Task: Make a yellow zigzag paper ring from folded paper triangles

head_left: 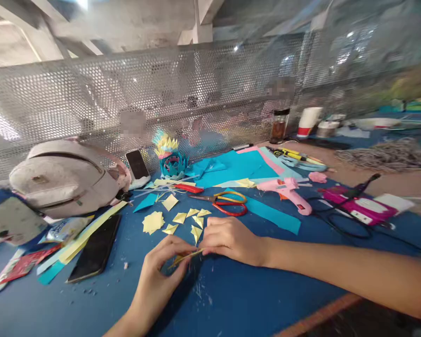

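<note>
Between my two hands is a small piece of yellow paper (pixel 186 257), held just above the blue tabletop. My left hand (pixel 163 269) pinches one side of it between thumb and fingers. With its fingers curled together, my right hand (pixel 228 241) grips the other end; its fingertips are partly hidden. Just beyond lie several folded yellow paper triangles (pixel 179 217) and a stack of yellow paper squares (pixel 153 222). A pair of scissors (pixel 228 202) with red and gold handles rests behind my right hand.
A pink glue gun (pixel 286 191) and a magenta power strip (pixel 359 206) with cables lie right. Blue paper sheets (pixel 236 167) and a layered paper model (pixel 171 161) stand behind. Left are a black phone (pixel 96 248), paper strips and a pale backpack (pixel 63 178).
</note>
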{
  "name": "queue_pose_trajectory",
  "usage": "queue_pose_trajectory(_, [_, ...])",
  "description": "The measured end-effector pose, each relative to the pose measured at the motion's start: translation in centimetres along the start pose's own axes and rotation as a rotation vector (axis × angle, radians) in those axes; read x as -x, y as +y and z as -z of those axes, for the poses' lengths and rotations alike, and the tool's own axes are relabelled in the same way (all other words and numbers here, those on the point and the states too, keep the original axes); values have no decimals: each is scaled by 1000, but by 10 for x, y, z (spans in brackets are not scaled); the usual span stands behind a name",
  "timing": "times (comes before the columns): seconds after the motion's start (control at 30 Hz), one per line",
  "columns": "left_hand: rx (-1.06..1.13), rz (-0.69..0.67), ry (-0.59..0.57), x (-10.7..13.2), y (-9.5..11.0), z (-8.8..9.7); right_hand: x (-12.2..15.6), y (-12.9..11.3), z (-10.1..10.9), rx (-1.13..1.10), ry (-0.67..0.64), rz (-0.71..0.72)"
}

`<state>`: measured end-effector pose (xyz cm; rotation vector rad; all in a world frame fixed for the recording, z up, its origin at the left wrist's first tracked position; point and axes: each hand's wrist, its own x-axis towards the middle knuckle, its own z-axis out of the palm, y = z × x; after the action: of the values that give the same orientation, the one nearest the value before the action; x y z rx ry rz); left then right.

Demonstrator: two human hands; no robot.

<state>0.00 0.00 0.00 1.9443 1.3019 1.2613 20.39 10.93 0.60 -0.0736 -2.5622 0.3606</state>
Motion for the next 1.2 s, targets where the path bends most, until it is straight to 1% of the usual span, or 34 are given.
queue_pose_trajectory(0.27, [16,9,9,0,-1,1,0,1,1,-5,18,-61])
queue_pose_trajectory(0.57, [28,12,6,0,0,1,0,1,1,-68,8,-38])
queue_pose_trajectory(0.7, [19,15,12,0,0,2,0,2,-1,-76,10,-51])
queue_pose_trajectory(0.83, [12,15,15,1,-1,3,-1,1,-1,-49,11,-55])
queue_pose_trajectory(1.03, [1,1,17,-1,0,2,-1,0,0,14,6,-24])
queue_pose_trajectory(1.2, [2,-3,25,-2,0,1,1,0,-1,10,11,-19])
